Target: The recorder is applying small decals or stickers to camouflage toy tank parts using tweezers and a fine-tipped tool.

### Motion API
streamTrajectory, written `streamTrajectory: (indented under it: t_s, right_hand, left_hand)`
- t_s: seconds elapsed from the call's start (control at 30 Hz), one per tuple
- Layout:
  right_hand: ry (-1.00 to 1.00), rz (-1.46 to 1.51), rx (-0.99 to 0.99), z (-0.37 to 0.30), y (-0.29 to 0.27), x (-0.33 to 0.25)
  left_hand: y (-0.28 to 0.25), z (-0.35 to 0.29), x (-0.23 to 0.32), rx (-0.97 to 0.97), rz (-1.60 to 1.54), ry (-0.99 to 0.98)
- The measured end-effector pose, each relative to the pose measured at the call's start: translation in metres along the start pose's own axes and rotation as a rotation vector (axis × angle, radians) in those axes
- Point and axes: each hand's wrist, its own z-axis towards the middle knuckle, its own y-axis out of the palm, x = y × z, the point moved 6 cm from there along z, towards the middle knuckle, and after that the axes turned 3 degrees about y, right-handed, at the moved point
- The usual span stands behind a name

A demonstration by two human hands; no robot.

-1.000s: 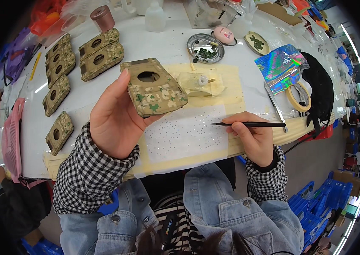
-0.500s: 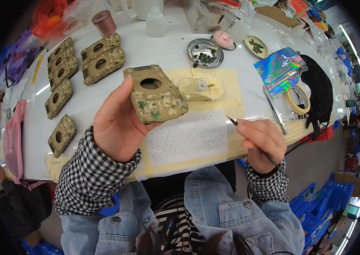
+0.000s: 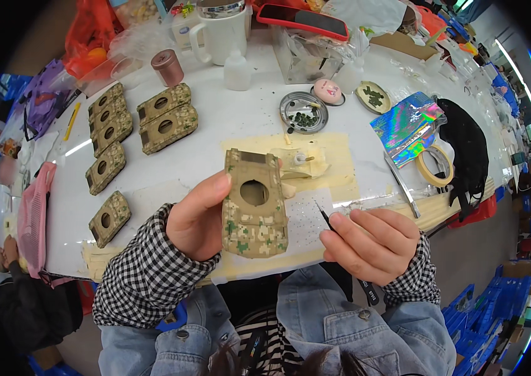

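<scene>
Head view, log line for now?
left hand: holds camouflage part | right hand: holds black pointed tool | tool: apart from part

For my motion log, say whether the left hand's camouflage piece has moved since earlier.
Yes: the camouflage piece moved down and rightward in view, relative to the metal dish.

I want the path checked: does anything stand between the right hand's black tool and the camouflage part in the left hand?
Nothing visible does. The black tool in the right hand and the camouflage part in the left hand are apart, with the speckled white sheet showing in the gap.
</scene>
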Motion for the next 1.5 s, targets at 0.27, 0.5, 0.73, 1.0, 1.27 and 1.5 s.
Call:
streamTrajectory:
  t_s: [0.27, 0.5, 0.73, 1.0, 1.27, 1.5]
  right_hand:
    - [-0.038, 0.0, 0.007, 0.006, 0.007, 0.001]
    - [-0.033, -0.009, 0.009, 0.007, 0.011, 0.0]
    - [-0.02, 0.044, 0.05, 0.008, 0.011, 0.003]
    - [0.165, 0.462, 0.058, 0.012, 0.01, 0.024]
    - [0.448, 0.691, -0.008, 0.009, 0.008, 0.034]
    - [0.439, 0.637, -0.038, 0.013, 0.011, 0.029]
  left_hand:
    - [0.011, -0.007, -0.002, -0.113, -0.095, -0.132]
    - [0.01, -0.009, -0.002, -0.148, -0.119, -0.14]
    - [0.012, -0.01, -0.001, -0.163, -0.115, -0.138]
    - [0.009, -0.009, -0.003, -0.18, -0.093, -0.137]
    - [0.009, -0.011, 0.0, -0.155, -0.069, -0.13]
    - [0.009, -0.011, 0.001, -0.159, -0.087, -0.135]
